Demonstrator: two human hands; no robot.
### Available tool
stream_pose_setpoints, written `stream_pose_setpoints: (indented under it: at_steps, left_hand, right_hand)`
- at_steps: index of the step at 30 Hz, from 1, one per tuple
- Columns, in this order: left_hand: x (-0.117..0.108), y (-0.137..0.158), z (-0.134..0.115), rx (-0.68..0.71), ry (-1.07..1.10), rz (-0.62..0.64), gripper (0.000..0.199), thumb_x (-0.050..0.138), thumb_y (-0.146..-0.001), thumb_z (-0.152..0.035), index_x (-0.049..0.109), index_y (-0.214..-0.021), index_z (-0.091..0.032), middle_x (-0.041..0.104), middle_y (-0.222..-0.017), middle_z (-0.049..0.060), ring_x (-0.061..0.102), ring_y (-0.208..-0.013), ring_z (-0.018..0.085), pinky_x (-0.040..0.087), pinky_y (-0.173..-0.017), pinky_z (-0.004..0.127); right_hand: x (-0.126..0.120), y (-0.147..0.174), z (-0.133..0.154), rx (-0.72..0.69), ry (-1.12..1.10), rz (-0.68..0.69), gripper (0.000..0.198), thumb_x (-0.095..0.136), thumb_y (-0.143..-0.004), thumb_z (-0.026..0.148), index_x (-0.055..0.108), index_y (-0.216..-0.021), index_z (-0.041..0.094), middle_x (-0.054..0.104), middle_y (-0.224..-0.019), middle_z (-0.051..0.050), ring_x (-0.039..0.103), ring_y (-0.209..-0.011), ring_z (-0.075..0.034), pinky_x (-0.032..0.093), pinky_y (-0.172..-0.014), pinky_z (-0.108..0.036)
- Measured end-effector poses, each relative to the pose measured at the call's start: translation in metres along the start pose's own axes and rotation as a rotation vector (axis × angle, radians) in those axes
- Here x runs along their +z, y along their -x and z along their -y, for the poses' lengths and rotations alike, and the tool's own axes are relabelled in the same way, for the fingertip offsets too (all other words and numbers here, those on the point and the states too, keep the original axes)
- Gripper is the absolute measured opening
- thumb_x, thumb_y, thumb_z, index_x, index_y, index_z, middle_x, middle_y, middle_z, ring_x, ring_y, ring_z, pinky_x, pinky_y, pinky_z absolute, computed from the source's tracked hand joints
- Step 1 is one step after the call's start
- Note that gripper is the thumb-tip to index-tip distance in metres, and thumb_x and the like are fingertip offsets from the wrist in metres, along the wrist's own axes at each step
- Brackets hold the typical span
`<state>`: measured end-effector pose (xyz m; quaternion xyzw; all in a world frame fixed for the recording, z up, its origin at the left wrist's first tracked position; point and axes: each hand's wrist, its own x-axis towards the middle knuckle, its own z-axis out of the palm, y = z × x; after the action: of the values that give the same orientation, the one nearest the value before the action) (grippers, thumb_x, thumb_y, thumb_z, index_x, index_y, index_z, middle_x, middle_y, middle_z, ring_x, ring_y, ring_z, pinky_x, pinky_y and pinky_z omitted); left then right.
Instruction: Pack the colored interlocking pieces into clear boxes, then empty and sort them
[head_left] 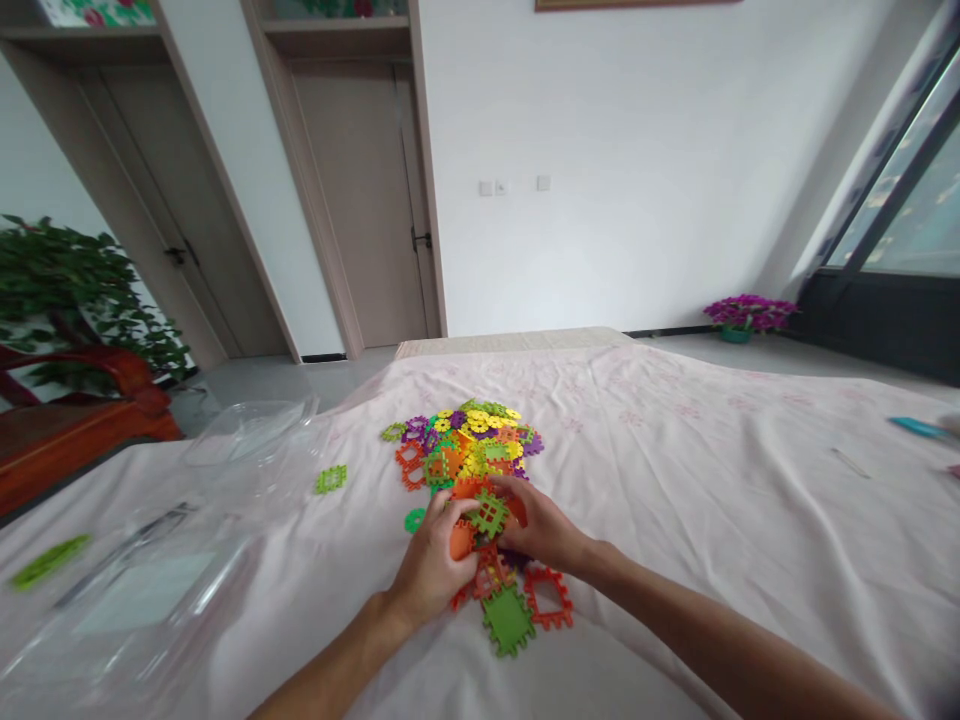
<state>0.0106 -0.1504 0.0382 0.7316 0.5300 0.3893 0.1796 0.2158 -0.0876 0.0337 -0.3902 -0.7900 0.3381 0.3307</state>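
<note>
Both hands are closed around a small assembly of interlocking plastic tiles with toothed edges. A green window-shaped tile faces up between them, with orange tiles beside it. My left hand grips the near left side, thumb and fingers on the orange part. My right hand curls round the right side, and its fingertips are partly hidden. Just below the hands lie a solid green tile and a red-orange square frame. A heap of yellow, purple, orange and green pieces spreads beyond them.
A pale cloth covers the surface. Clear plastic packaging lies on the left, with a loose green piece on it. Another green frame and a green round piece sit left of the heap. A blue object is far right.
</note>
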Motion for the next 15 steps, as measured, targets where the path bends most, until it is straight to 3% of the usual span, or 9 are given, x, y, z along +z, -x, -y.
stream_pose_setpoints:
  at_steps: [5, 9, 11, 15]
  left_hand:
    - [0.002, -0.048, 0.007, 0.033, 0.081, -0.182, 0.043, 0.067, -0.075, -0.016, 0.062, -0.117, -0.024, 0.059, -0.117, 0.007, 0.055, -0.118, 0.026, 0.042, -0.105, 0.043]
    - [-0.009, -0.085, 0.023, -0.041, 0.044, -0.238, 0.048, 0.069, -0.077, -0.027, 0.059, -0.124, -0.021, 0.05, -0.134, 0.011, 0.041, -0.135, 0.028, 0.034, -0.113, 0.042]
    - [-0.017, -0.093, 0.036, -0.102, -0.045, -0.198, 0.059, 0.072, -0.075, -0.034, 0.056, -0.13, -0.02, 0.042, -0.144, 0.013, 0.035, -0.14, 0.03, 0.03, -0.115, 0.043]
    - [-0.027, -0.092, 0.061, -0.287, -0.233, 0.011, 0.092, 0.081, -0.059, -0.052, 0.047, -0.14, -0.024, 0.037, -0.151, 0.015, 0.033, -0.141, 0.037, 0.028, -0.113, 0.047]
  right_hand:
    - [-0.005, -0.049, 0.01, -0.007, -0.17, -0.14, 0.065, 0.069, -0.069, 0.015, 0.055, -0.131, 0.023, 0.06, -0.126, -0.008, 0.055, -0.119, -0.027, 0.042, -0.105, -0.045]
    - [-0.03, -0.083, 0.009, -0.052, -0.034, -0.087, 0.077, 0.077, -0.068, 0.027, 0.049, -0.14, 0.021, 0.051, -0.138, -0.012, 0.05, -0.127, -0.029, 0.037, -0.109, -0.046]
    - [-0.05, -0.094, -0.004, -0.027, 0.081, -0.024, 0.088, 0.08, -0.066, 0.033, 0.043, -0.145, 0.022, 0.042, -0.147, -0.014, 0.041, -0.135, -0.03, 0.033, -0.112, -0.047]
    - [-0.089, -0.108, -0.043, 0.211, 0.364, 0.191, 0.124, 0.088, -0.051, 0.048, 0.027, -0.155, 0.022, 0.021, -0.16, -0.018, 0.014, -0.147, -0.041, 0.02, -0.116, -0.055]
